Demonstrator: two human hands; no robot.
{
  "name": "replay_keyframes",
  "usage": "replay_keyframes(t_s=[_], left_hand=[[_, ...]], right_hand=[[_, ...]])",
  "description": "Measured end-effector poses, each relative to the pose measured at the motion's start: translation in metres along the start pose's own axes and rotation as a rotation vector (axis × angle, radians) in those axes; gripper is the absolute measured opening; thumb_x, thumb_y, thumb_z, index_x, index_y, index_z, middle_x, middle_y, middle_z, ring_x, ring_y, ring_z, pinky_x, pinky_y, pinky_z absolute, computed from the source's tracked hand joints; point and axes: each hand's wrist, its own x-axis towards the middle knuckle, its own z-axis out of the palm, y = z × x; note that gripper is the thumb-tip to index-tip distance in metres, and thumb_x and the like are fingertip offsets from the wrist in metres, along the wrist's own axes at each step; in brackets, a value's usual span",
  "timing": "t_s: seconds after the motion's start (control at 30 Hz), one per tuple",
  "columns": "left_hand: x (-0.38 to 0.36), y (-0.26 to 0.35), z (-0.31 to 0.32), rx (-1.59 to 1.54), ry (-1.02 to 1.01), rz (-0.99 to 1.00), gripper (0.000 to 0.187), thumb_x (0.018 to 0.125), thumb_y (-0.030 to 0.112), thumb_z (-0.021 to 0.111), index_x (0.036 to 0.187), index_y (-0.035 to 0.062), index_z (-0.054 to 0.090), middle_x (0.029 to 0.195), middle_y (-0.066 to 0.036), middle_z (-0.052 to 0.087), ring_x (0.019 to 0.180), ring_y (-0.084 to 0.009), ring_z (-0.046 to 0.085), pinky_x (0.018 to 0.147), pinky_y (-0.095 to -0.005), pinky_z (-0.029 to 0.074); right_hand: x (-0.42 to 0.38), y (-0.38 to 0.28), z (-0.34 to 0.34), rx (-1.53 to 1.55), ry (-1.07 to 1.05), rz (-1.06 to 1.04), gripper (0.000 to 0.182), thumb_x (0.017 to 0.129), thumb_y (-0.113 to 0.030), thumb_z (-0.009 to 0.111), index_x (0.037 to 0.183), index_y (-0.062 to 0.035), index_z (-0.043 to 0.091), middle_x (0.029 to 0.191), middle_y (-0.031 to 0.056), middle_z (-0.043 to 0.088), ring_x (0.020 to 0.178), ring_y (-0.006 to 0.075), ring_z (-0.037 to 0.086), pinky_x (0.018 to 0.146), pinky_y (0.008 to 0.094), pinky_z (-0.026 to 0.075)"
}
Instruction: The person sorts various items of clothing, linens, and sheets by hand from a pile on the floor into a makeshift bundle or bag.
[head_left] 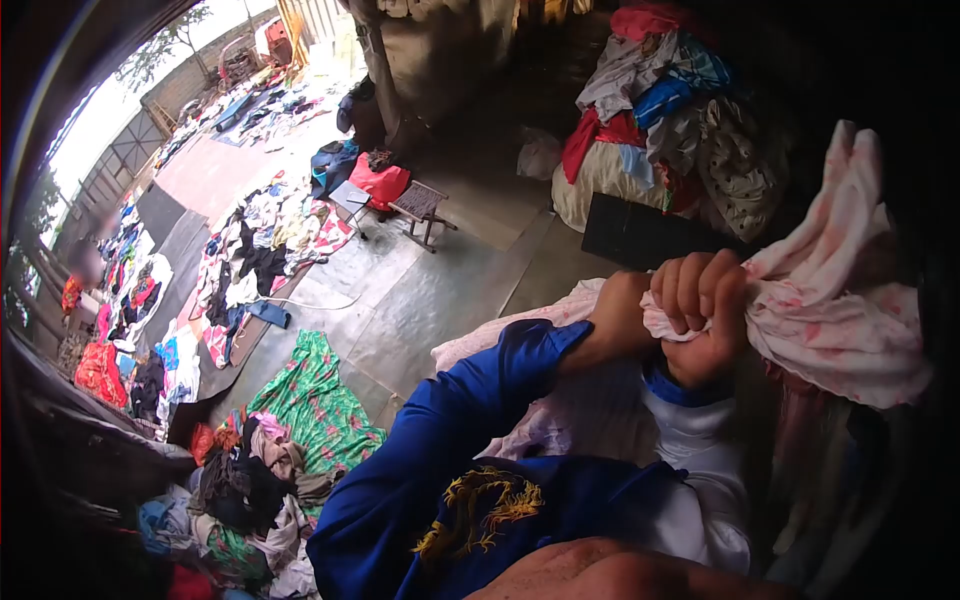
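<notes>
My right hand point(708, 315), coming out of a white sleeve with a blue cuff, is closed in a fist round a white cloth with pink print point(835, 320). Part of this cloth flares out to the right of the fist, and a small bunch shows at the fingers. Beside it, the wrist of my left hand point(625, 300) reaches in from a blue sleeve; its fingers are largely hidden, so their grip cannot be made out. More pale pink-printed cloth point(520, 320) hangs or lies behind my forearms.
A heap of clothes point(650, 90) rises on a pale bundle at the back right. A small folding stool point(420, 208) stands mid-floor. Mixed garments point(245, 490) and a green floral cloth point(320, 400) lie at lower left. Clothes rows point(265, 240) spread outside, where a blurred person point(75, 285) appears.
</notes>
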Motion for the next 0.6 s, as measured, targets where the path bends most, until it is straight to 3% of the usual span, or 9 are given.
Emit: replay_keyframes(t_s=[0.1,0.23,0.3,0.33,0.4,0.43,0.5,0.57,0.6], left_hand=[[0.022,0.037,-0.03,-0.089,0.047,0.155,0.029,0.065,0.03,0.074,0.07,0.0045,0.062,0.068,-0.017,0.063,0.066,-0.0378,0.062,0.058,-0.0404,0.049],[0.015,-0.082,-0.031,-0.035,0.039,0.168,0.025,0.064,0.026,0.074,0.074,0.0065,0.063,0.07,-0.011,0.062,0.066,-0.0325,0.062,0.059,-0.037,0.049],[-0.039,-0.204,-0.019,0.163,-0.137,-0.099,0.029,0.068,0.028,0.073,0.087,0.0082,0.063,0.073,-0.012,0.064,0.07,-0.0294,0.063,0.062,-0.0361,0.049],[-0.089,-0.262,-0.01,-0.034,-0.205,-0.274,0.03,0.075,0.03,0.069,0.096,0.0095,0.063,0.077,-0.012,0.065,0.076,-0.0262,0.065,0.065,-0.0347,0.049],[-0.214,-0.321,0.038,-0.257,0.033,-0.113,0.031,0.075,0.033,0.067,0.096,0.0107,0.063,0.089,-0.016,0.067,0.089,-0.0294,0.065,0.07,-0.0404,0.048],[-0.264,-0.314,0.046,-0.38,-0.092,-0.374,0.029,0.073,0.027,0.068,0.094,0.0073,0.063,0.093,-0.017,0.065,0.093,-0.0329,0.063,0.076,-0.0427,0.048],[-0.368,-0.405,0.116,-0.013,-0.318,-0.204,0.03,0.073,0.035,0.067,0.086,0.0077,0.062,0.089,-0.016,0.066,0.088,-0.0324,0.063,0.075,-0.0433,0.048],[-0.365,-0.369,0.149,-0.249,-0.067,-0.467,0.026,0.076,0.036,0.061,0.073,0.0101,0.06,0.076,-0.017,0.065,0.075,-0.0376,0.063,0.071,-0.044,0.049],[-0.349,-0.353,0.132,-0.107,-0.222,-0.535,0.026,0.076,0.036,0.061,0.074,0.01,0.06,0.075,-0.018,0.064,0.074,-0.0388,0.062,0.069,-0.0446,0.049]], right_hand=[[0.034,-0.011,0.013,0.107,-0.084,-0.143,0.037,0.102,-0.039,0.036,0.073,-0.0157,0.038,0.054,-0.0059,0.034,0.044,0.0047,0.029,0.057,0.0246,0.033],[0.011,0.077,-0.011,-0.036,-0.024,-0.053,0.034,0.099,-0.034,0.046,0.074,-0.0147,0.036,0.058,-0.0032,0.037,0.05,0.0079,0.035,0.059,0.0259,0.034],[-0.052,0.153,-0.032,-0.275,0.12,0.181,0.029,0.096,-0.019,0.05,0.072,-0.0114,0.037,0.06,-0.0005,0.036,0.052,0.0125,0.036,0.059,0.0299,0.038],[-0.124,0.204,-0.064,-0.422,0.3,0.42,0.027,0.095,-0.016,0.054,0.073,-0.0106,0.041,0.06,-0.0002,0.041,0.054,0.0124,0.04,0.058,0.0278,0.038],[-0.251,0.275,-0.083,-0.333,0.389,0.885,0.02,0.092,-0.02,0.063,0.08,-0.0098,0.05,0.061,-0.0002,0.05,0.056,0.0093,0.047,0.056,0.0225,0.038],[-0.301,0.29,-0.09,-0.332,0.371,1.084,0.021,0.092,-0.02,0.062,0.079,-0.0099,0.049,0.061,-0.0003,0.048,0.055,0.0092,0.046,0.055,0.0227,0.037],[-0.344,0.285,-0.097,-0.388,0.35,1.263,0.024,0.093,-0.021,0.061,0.077,-0.0102,0.047,0.06,-0.0006,0.046,0.054,0.009,0.043,0.054,0.0231,0.035],[-0.346,0.273,-0.103,-0.448,0.357,1.28,0.026,0.094,-0.022,0.06,0.075,-0.0105,0.046,0.058,-0.0008,0.044,0.052,0.0088,0.041,0.053,0.0234,0.034],[-0.342,0.264,-0.11,-0.483,0.367,1.265,0.027,0.094,-0.022,0.059,0.074,-0.0106,0.045,0.058,-0.001,0.043,0.052,0.0086,0.039,0.052,0.0236,0.033]])
